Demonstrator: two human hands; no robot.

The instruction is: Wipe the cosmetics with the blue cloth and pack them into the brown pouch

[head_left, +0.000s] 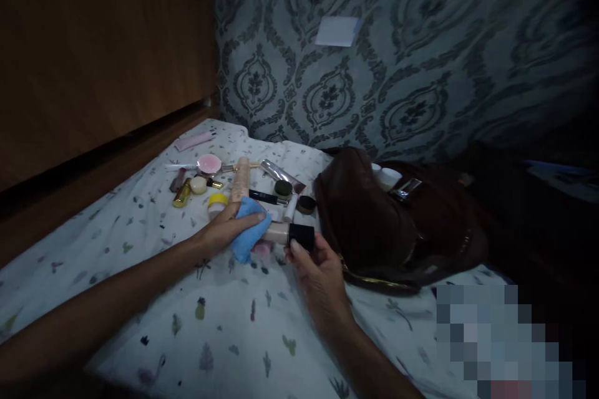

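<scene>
A blue cloth (249,238) is gripped in my left hand (225,224) and wraps the near end of a foundation bottle (277,233). By its black cap, the bottle is held in my right hand (322,277), fingers and thumb closed on it. The bottle lies nearly level between both hands. Just behind it are a peach-coloured tube (241,177), a black pen-like stick (262,197), a dark-lidded jar (283,189), a black-lidded jar (306,204), and a yellow-lidded jar (218,201). A silvery tube (282,175) lies farther back.
A brown leather bag (369,218) with white-topped containers inside stands to the right. A pink round item (208,164), a gold bottle (182,192) and a pink tube (194,141) lie left on the patterned sheet (224,336). Wooden furniture (103,43) borders the left; a papered wall (290,25) rises behind.
</scene>
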